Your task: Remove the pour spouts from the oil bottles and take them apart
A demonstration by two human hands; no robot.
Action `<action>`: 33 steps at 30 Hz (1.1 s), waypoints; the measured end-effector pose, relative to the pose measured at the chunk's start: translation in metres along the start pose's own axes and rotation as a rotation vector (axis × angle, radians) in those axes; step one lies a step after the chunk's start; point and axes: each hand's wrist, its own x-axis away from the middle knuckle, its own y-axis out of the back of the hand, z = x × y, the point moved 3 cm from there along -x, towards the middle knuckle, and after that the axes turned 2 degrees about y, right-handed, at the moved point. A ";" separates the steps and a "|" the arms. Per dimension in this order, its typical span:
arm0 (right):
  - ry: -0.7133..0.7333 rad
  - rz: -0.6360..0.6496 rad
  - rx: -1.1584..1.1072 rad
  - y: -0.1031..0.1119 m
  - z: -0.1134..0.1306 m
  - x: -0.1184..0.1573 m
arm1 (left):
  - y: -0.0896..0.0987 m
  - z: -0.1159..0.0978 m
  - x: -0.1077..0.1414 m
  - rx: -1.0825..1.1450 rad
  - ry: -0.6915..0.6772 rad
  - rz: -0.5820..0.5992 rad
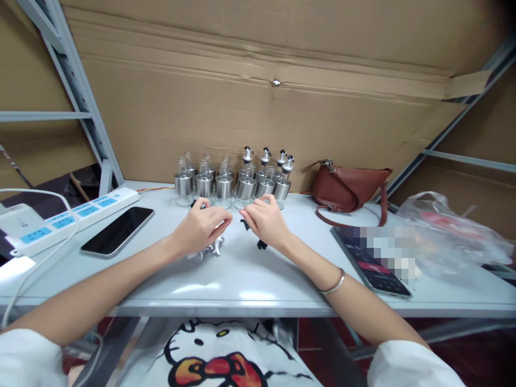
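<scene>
My left hand hovers over the white table with its fingers curled together, above a small heap of white and grey pieces. What it holds, if anything, is hidden. Close by on the right, my right hand is also closed, its fingertips pinched near a small black piece. More black pieces lie just below that hand. Behind both hands stand several glass bottles with steel sleeves. Some at the right of the group carry black-and-silver spouts; others have bare necks.
At the left lie a power strip, a white cable and a dark phone. To the right are a brown bag, a second phone and a clear plastic bag. Cardboard forms the back wall.
</scene>
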 end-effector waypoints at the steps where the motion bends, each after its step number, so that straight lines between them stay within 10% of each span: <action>1: -0.043 -0.016 -0.011 0.009 0.004 -0.002 | -0.001 -0.001 0.000 0.004 0.022 -0.007; 5: -0.222 -0.220 -0.266 0.052 0.042 0.031 | -0.006 -0.011 0.002 0.053 -0.087 0.063; 10: 0.022 0.338 -0.604 0.017 0.105 0.119 | -0.015 -0.014 0.002 0.051 -0.157 0.195; 13: -0.261 0.840 -0.515 -0.024 0.105 0.145 | -0.018 -0.009 0.002 0.051 -0.124 0.270; 22: -0.553 1.144 -1.100 0.002 0.108 0.143 | -0.018 0.012 0.005 0.028 0.005 0.349; 29: -0.140 1.221 -1.292 0.057 0.103 0.087 | -0.019 0.006 0.005 0.022 -0.038 0.329; 33: -0.028 0.909 -1.172 0.090 0.080 0.027 | -0.018 0.002 0.006 0.014 -0.072 0.340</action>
